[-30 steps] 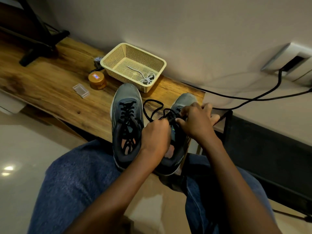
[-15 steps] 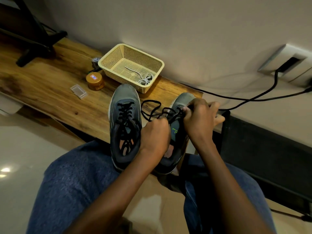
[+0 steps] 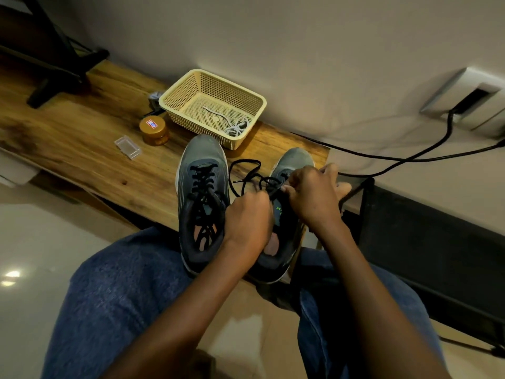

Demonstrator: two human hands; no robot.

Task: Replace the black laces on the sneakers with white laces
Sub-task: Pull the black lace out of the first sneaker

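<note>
Two grey sneakers stand side by side at the near edge of a wooden bench. The left sneaker [image 3: 200, 187] is fully laced in black. Over the right sneaker [image 3: 293, 160], my left hand [image 3: 247, 217] is curled around the shoe's tongue area and holds a strand of its black lace [image 3: 243, 170], which loops loose onto the bench between the shoes. My right hand [image 3: 314, 192] pinches the same lace at the upper eyelets. White laces [image 3: 235, 127] lie bundled in a cream plastic basket [image 3: 175, 98] behind the shoes.
An amber jar [image 3: 154, 129] and a small clear plastic box [image 3: 128, 146] sit on the bench [image 3: 82, 149] left of the shoes. Black cables [image 3: 410, 159] run along the wall to an outlet at the right. My knees in blue jeans are below the bench edge.
My right hand has shifted slightly up and right over the right sneaker, drawing the black lace; the loose loop between the shoes has changed shape. My left hand stays put.
</note>
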